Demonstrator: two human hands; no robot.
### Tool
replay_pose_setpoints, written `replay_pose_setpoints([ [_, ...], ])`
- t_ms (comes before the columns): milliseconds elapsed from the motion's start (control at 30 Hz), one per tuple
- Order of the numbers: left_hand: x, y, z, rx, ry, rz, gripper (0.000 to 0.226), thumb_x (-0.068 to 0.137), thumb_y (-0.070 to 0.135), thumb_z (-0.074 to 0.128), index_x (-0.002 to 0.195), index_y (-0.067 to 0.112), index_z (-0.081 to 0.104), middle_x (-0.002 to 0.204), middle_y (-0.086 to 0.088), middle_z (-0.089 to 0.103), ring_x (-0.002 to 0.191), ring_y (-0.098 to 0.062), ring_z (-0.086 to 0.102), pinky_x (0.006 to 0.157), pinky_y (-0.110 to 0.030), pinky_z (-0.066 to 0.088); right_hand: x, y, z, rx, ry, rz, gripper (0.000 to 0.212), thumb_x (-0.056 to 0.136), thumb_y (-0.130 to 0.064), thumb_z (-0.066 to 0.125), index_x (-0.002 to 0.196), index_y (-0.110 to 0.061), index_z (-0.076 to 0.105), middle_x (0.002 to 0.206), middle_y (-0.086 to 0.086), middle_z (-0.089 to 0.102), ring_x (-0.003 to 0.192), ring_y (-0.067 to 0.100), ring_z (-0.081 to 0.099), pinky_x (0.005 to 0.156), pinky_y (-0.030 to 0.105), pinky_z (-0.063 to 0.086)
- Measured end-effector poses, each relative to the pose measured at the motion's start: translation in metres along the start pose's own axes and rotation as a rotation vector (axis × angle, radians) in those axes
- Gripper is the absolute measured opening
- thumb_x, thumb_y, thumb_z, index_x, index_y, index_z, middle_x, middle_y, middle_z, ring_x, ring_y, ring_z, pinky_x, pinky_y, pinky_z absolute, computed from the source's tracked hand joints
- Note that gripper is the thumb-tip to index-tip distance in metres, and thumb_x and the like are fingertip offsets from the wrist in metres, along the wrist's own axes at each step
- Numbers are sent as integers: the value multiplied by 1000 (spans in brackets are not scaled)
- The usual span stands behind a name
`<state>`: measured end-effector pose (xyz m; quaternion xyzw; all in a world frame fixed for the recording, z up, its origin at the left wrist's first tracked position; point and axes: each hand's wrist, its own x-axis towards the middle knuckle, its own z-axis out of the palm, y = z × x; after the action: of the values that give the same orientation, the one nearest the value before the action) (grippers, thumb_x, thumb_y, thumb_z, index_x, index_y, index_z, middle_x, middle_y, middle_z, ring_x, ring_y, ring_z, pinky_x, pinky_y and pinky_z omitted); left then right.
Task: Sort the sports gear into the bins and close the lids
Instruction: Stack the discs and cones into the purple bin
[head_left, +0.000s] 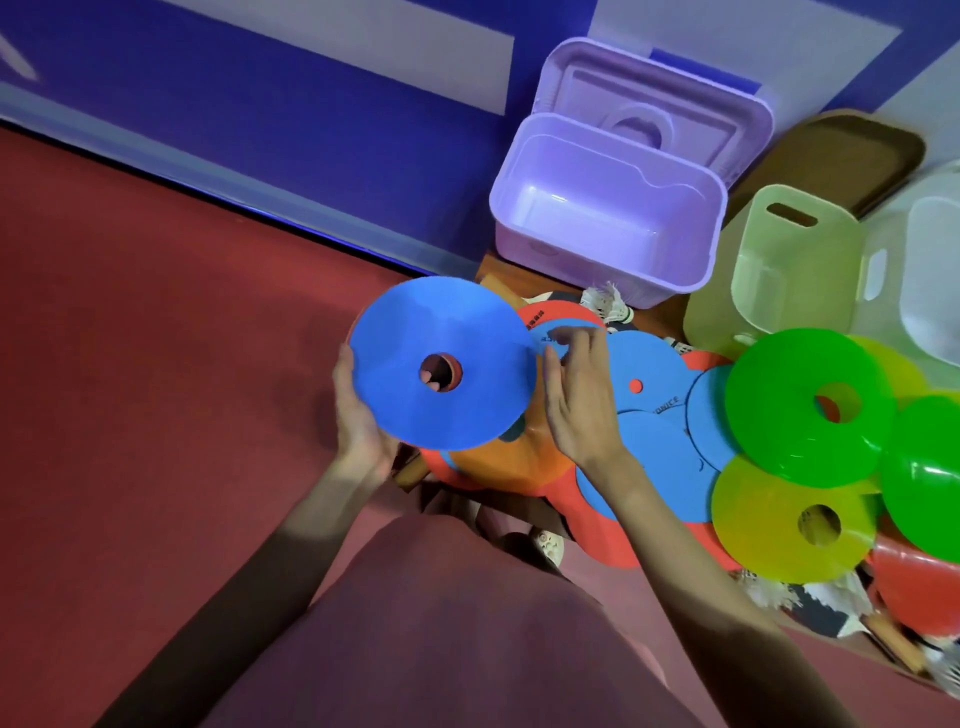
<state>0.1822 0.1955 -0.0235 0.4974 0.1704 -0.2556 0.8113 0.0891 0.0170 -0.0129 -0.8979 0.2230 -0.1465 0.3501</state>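
Observation:
My left hand (356, 415) grips a blue disc cone (441, 364) from below and holds it tilted above the pile. My right hand (576, 395) hovers just right of it with loosely bent fingers over flat blue discs (654, 410); whether it touches them is unclear. An orange cone (514, 457) and red discs (602, 540) lie under my hands. Green cones (810, 410) and a yellow-green cone (779, 525) sit to the right. An open, empty purple bin (608, 223) stands behind the pile, with its lid (654, 104) leaning behind it.
A pale green bin (779, 260) and a clear bin (914, 270) stand at the right, a brown tray (841, 156) behind them. White shuttlecocks (608, 304) lie by the purple bin. Red floor (156, 338) spreads left, below a blue wall (260, 104).

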Motion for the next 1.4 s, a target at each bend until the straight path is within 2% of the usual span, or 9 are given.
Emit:
replay_pose_setpoints([
  [167,3,1,-18,-46,71,48,42,103,42,22,110,26,60,98,10,73,91,-8,68,77,-26,55,-27,24,-1,-179,-350,-144,23,84,-13,42,103,-6,53,106,7,50,93,28,52,69,38,48],
  [267,6,1,-28,-50,120,53,45,102,45,23,118,24,59,108,7,71,101,-13,66,82,-30,53,-38,29,3,-275,-565,-216,31,88,-9,48,119,-9,53,118,5,52,98,26,55,70,24,38],
  [533,3,0,-31,-51,98,42,50,101,50,25,127,23,56,124,1,65,114,-19,61,89,-34,52,-43,21,23,-459,-774,-217,55,91,-15,52,143,-15,33,143,6,41,117,30,52,85,34,45],
  [767,6,6,-28,-105,53,91,53,101,50,20,132,22,53,128,-1,63,117,-20,60,94,-36,51,-39,15,-10,-433,-506,-128,92,67,-57,74,143,-26,34,130,7,42,109,26,54,77,37,51],
  [900,10,3,-19,-101,56,50,57,99,53,24,138,20,50,135,-4,58,123,-24,55,101,-41,45,-28,13,-42,-398,-317,32,107,53,-57,82,143,-28,34,123,8,41,96,31,55,65,36,46],
  [1100,15,-1,13,-16,69,27,52,100,52,26,128,21,57,122,-1,66,107,-17,64,85,-32,54,-5,19,-69,-46,81,145,79,67,-55,63,137,-25,41,120,6,48,102,15,50,76,31,45],
  [1233,15,1,40,9,29,-19,44,102,48,26,118,23,59,100,8,73,89,-9,69,69,-23,55,9,15,-80,335,94,96,55,86,-48,46,132,-17,49,123,-1,55,113,13,51,97,35,42],
  [1367,16,14,76,73,39,-123,37,102,41,30,108,24,62,89,8,74,84,-11,69,70,-24,56,24,-4,-78,751,64,277,34,95,-35,32,101,-28,65,93,-23,69,96,-6,59,89,16,44],
  [1400,29,15,97,226,169,-163,32,100,38,35,104,23,64,93,7,74,86,-14,68,75,-27,54,29,-5,-76,799,62,318,34,99,-33,29,101,-28,63,93,-23,70,95,-6,61,88,12,45],
])
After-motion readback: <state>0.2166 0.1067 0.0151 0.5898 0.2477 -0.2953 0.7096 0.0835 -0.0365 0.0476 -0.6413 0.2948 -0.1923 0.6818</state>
